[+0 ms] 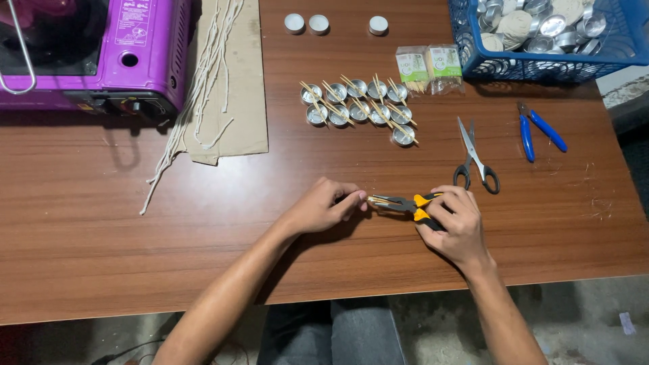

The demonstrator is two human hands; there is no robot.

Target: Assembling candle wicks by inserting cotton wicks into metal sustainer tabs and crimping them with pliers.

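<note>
A wide wooden table [101, 223] filled the view. At its far left corner stood a purple portable gas stove [94, 54], and beside it lay a sheet of cardboard [236, 101] strewn with white wick strings [203, 74]. A blue plastic basket [547, 64] of metal cups sat at the far right, two small packs of toothpicks [428, 67] just beside it. Black-handled scissors [476, 159] and blue-handled pliers [537, 132] lay on the right. Two rows of tealight cups [358, 105], each crossed by wooden sticks, sat at centre, with three filled tealights [318, 24] beyond them. Near the front edge, the right hand [460, 226] was clenched around the handles of yellow-and-black pliers [409, 203]. The left hand [324, 206] pinched thin wooden sticks [376, 200] at the pliers' nose, just above the tabletop.
</note>
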